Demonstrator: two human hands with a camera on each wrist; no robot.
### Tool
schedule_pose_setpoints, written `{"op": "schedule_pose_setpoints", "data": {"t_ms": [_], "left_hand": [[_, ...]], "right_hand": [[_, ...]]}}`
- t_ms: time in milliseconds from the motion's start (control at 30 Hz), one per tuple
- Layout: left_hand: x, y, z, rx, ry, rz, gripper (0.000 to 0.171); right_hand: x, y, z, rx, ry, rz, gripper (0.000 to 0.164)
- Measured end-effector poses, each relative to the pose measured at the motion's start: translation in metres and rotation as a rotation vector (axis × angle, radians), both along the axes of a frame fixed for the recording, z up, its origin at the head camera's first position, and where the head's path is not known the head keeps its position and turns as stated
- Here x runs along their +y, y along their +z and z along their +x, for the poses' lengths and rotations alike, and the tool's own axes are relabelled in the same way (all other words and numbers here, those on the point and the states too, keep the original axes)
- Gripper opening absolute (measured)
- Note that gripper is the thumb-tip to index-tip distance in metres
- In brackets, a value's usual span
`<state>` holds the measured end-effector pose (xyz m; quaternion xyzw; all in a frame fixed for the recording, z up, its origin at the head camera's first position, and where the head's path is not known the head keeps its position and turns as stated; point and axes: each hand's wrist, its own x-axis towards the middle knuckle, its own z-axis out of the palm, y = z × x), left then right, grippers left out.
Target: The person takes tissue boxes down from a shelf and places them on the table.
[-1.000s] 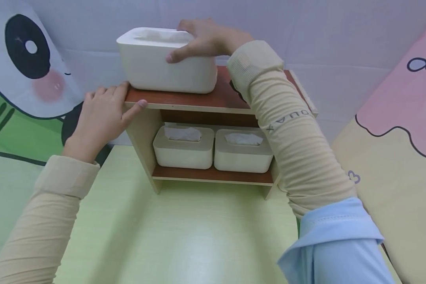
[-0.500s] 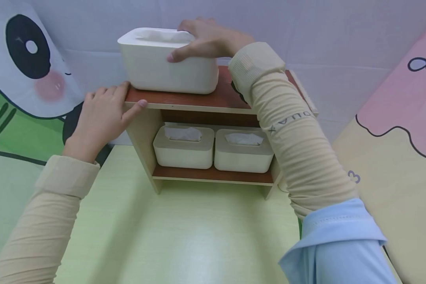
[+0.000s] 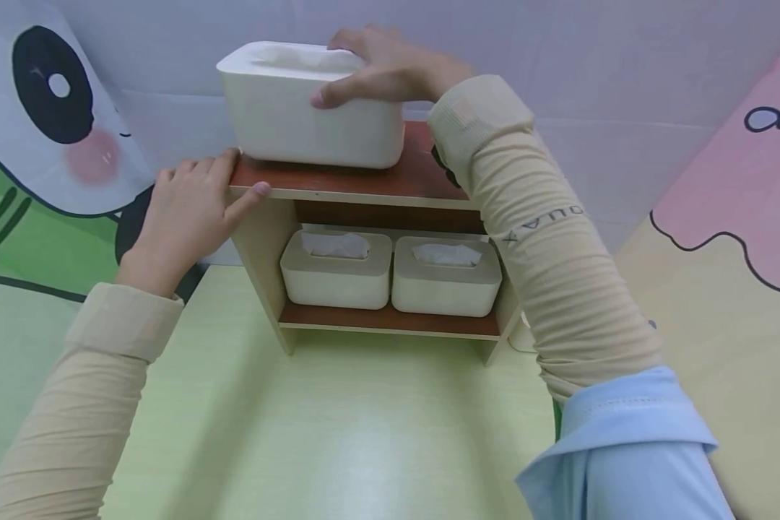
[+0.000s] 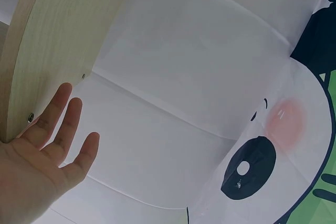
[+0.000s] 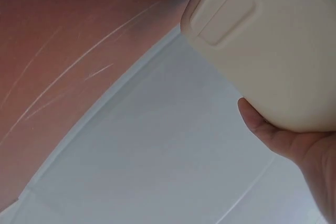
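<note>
The box (image 3: 292,119), upper centre, seemingly just clear of the shelf (image 3: 429,173) top, is probably light, stiff and smooth, best taken across its long sides, where the right grip (image 3: 393,68) holds it. The left grip (image 3: 185,209), thumb spread, rests on the shelf's left corner. The box has risen slightly; the 2 lower boxes (image 3: 334,289) stayed.

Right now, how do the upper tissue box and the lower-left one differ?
Hold: the upper box is in the right grip; the lower-left box is not held.
Place: the upper box is over the top board; the lower-left box sits on the lower shelf.
Colour: the upper box's top looks white; the lower-left box's looks greyer, perhaps from shade.
Shared: pale, rounded corners, white tissue on top.
</note>
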<state>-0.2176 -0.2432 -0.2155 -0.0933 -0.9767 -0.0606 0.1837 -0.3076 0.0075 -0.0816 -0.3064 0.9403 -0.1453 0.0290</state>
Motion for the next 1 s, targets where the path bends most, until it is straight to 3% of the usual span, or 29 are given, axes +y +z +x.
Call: {"op": "schedule_pose_setpoints", "data": {"t_ms": [333,1000], "left_hand": [[0.0,-0.001,-0.002,0.002,-0.007,0.01,0.077],[-0.004,-0.001,-0.004,-0.009,0.004,0.01,0.077]], "right_hand": [[0.017,0.004,0.004,0.031,-0.024,-0.005,0.075],[0.074,0.004,0.005,-0.012,-0.125,-0.112,0.066]]}}
